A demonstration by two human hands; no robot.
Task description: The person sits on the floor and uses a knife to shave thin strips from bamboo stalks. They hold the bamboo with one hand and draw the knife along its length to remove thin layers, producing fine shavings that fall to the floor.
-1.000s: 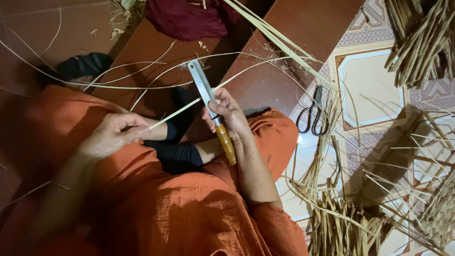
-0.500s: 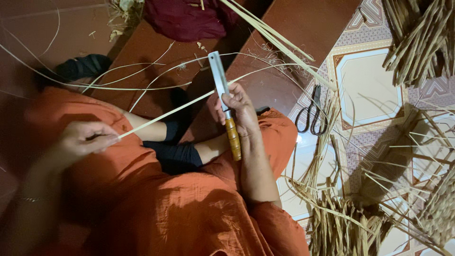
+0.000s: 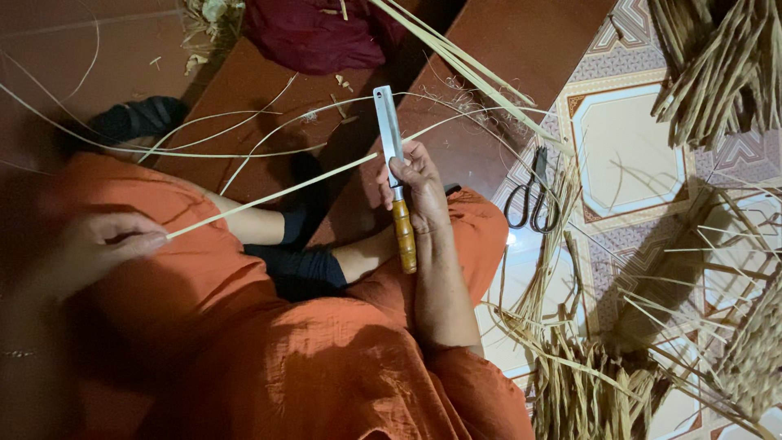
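Observation:
My right hand (image 3: pixel 419 186) grips a knife (image 3: pixel 393 167) with a flat steel blade pointing away from me and a brown wooden handle hanging below my fist. A long pale reed strip (image 3: pixel 273 195) runs across the blade under my thumb and down to my left hand (image 3: pixel 106 244), which pinches its near end over my left knee. I sit in orange clothes (image 3: pixel 244 342) with dark socks on my feet.
Black scissors (image 3: pixel 531 194) lie on the patterned tile floor to the right. Bundles of dried reed (image 3: pixel 717 73) and loose strips (image 3: pixel 586 383) cover the right side. A dark red cloth (image 3: pixel 314 33) lies ahead on the brown step, with thin curled strips around it.
My left hand has pulled the reed strip further left and toward me, drawing it across the blade. My right hand and the knife have shifted slightly right.

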